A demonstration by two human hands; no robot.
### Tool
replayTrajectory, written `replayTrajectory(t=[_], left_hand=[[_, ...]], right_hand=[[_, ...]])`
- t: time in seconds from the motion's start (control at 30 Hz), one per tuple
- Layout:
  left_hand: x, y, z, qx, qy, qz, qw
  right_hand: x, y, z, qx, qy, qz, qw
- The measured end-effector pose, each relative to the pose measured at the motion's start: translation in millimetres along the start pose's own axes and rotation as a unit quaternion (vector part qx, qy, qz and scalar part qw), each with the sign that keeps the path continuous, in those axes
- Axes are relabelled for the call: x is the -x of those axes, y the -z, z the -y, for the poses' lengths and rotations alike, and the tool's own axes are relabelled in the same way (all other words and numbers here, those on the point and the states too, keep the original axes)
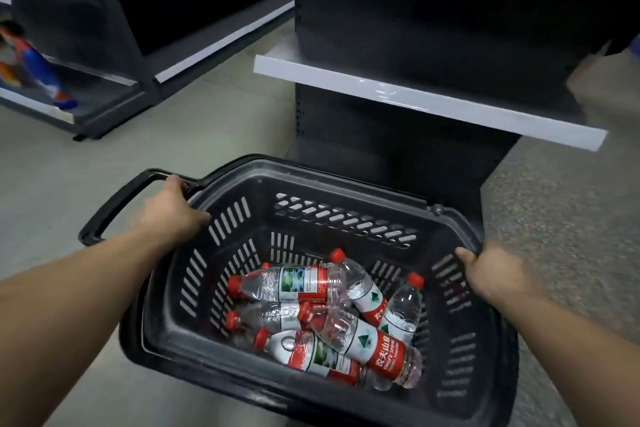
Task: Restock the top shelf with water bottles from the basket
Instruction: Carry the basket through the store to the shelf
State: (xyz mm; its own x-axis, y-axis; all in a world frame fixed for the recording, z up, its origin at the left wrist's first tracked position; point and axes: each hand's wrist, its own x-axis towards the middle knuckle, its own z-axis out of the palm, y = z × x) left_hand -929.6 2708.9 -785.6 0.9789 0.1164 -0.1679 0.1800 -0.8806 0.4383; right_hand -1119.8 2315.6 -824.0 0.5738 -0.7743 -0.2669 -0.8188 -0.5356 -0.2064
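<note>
Head view, one frame. I see both hands on the black slotted basket, which is held in front of the body.

Left hand: closed over the basket's left rim, next to where the folded-out handle meets it. Fingers curl out of sight over the edge; thumb lies along the inside wall.

Right hand: closed on the right rim, thumb on the inner edge, fingers wrapped under the outside.

Water bottles: a loose pile on the basket floor, red caps and red-and-white labels, lying on their sides and crossing one another. I count about six; exact count uncertain where they overlap. The upper part of the basket is free space.

Ahead: a dark shelf unit with a white-edged shelf projecting toward me, just above and beyond the basket's far rim. The far rim sits close to the unit's base; I cannot tell if it touches.

Left: bare floor between this unit and a second shelving run. Colourful packages sit on its lower left shelf, blurred.

Right: speckled floor beside the unit.
</note>
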Motion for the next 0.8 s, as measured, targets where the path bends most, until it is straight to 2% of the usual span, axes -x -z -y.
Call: replayTrajectory(t=[0.33, 0.8], left_hand=[[-70, -82, 24, 0.009, -0.035, 0.009, 0.999], [-121, -124, 36, -0.014, -0.025, 0.000, 1.000]], right_hand=[[-49, -78, 18, 0.011, -0.005, -0.032, 0.999], [-89, -119, 43, 0.015, 0.001, -0.030, 0.999]])
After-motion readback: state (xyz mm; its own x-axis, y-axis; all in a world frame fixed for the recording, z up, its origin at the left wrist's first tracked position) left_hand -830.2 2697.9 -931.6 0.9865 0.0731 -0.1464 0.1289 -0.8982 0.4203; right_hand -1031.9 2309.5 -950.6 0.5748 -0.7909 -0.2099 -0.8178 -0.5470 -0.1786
